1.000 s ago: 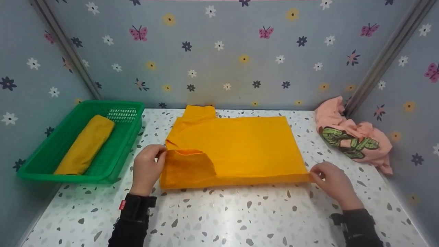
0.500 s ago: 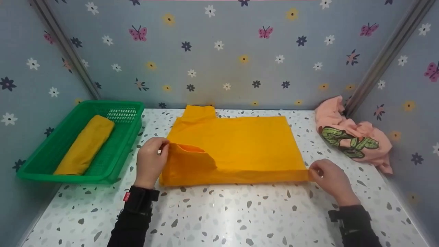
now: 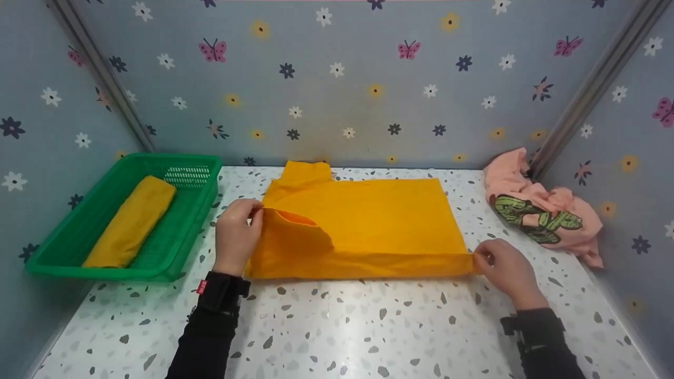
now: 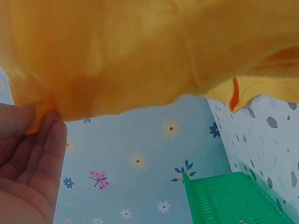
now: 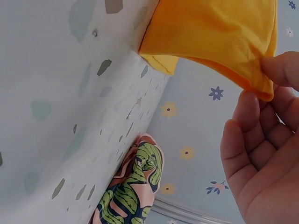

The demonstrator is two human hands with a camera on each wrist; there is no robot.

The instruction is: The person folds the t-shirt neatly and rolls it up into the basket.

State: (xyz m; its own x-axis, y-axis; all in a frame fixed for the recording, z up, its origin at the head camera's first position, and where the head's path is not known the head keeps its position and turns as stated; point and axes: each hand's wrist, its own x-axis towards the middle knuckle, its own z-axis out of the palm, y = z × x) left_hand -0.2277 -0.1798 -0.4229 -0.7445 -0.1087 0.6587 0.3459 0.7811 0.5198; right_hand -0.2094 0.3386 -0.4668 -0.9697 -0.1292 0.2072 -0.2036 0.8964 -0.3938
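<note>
A yellow-orange T-shirt (image 3: 363,216) lies across the speckled table, with one short sleeve sticking out at the back left. Its near side is raised and folded part-way over the body. My left hand (image 3: 237,234) pinches the raised edge at the left, by the near sleeve opening. In the left wrist view, thumb and fingers (image 4: 49,144) grip a corner of the cloth. At the right end, my right hand (image 3: 505,268) pinches the hem corner between thumb and fingers, and the right wrist view shows the shirt's hem (image 5: 210,65) sagging from that pinch.
A green plastic basket (image 3: 181,263) stands at the left with a folded mustard-yellow cloth (image 3: 134,223) in it. Against the right wall lies a crumpled pink garment (image 3: 542,208) with a green cactus print. Flowered panels (image 3: 363,105) enclose the back and both sides.
Both hands have moved away from me and kept their pinch, the left one farther and slightly rightward. The near edge of the T-shirt has come up and over with them.
</note>
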